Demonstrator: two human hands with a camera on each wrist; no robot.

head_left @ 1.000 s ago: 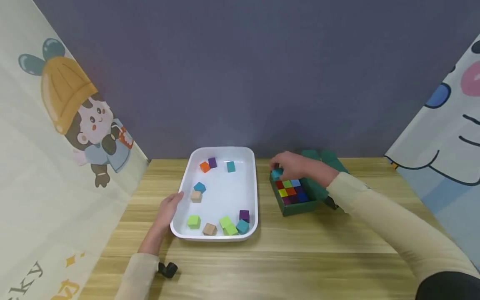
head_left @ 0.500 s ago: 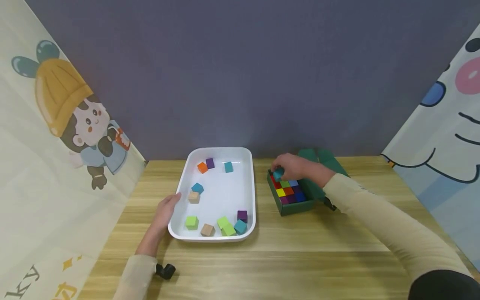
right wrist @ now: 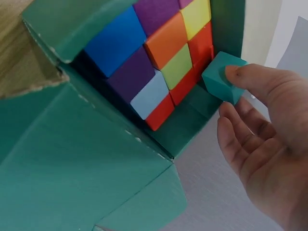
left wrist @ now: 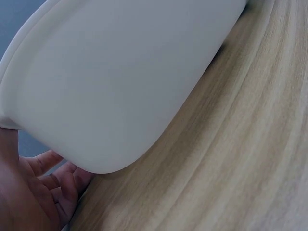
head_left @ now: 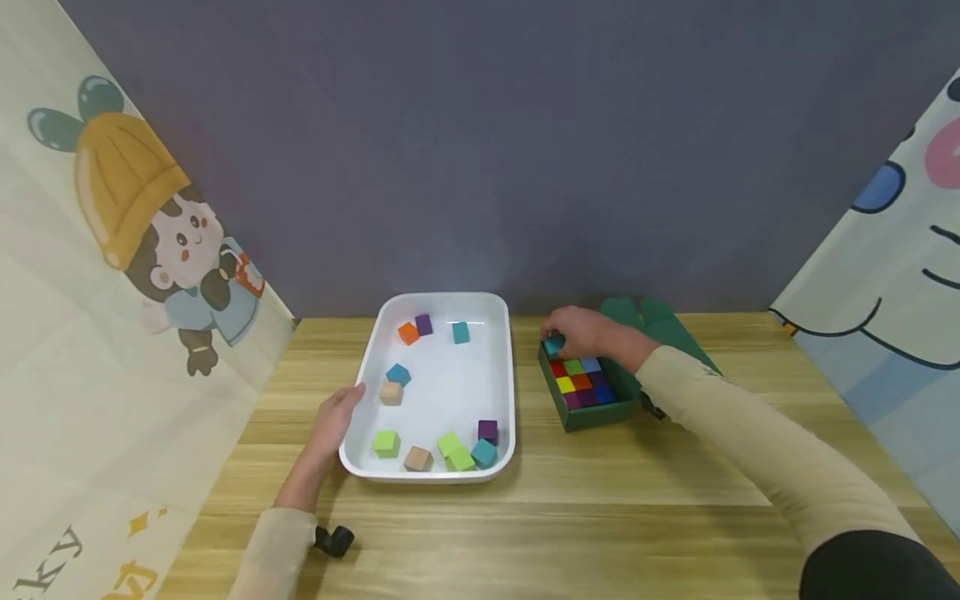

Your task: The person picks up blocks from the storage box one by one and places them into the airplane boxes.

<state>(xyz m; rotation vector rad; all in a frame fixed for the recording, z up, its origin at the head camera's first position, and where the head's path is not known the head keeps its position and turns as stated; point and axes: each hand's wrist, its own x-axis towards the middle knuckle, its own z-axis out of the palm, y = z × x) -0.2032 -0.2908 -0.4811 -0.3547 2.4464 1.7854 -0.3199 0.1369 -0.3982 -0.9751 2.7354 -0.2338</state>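
My right hand (head_left: 583, 331) pinches a teal cube (right wrist: 224, 77) between thumb and fingers. The cube is at the far left corner of an open green box (head_left: 600, 417), next to the box's side wall and above a bare strip of its floor. Rows of coloured cubes (right wrist: 166, 41) fill the rest of the box: red, yellow, green, orange, purple and blue. With the thumb over the rim and the fingers against the outer side, my left hand (head_left: 332, 423) grips the left edge of a white tray (head_left: 457, 375). In the left wrist view the tray's outer wall (left wrist: 110, 86) hides its contents.
Scattered in the tray are an orange cube (head_left: 408, 333), purple, teal and lime cubes, wooden cubes (head_left: 418, 458) and a blue block (head_left: 398, 375). The box's green lid (head_left: 675, 333) lies folded back to the right. A dark wall (head_left: 480, 150) stands behind the wooden table (head_left: 570, 533).
The teal cube shifted slightly right and tilted over the box, then came back to its far left corner, still pinched in my right hand. My left hand has kept its hold on the tray.
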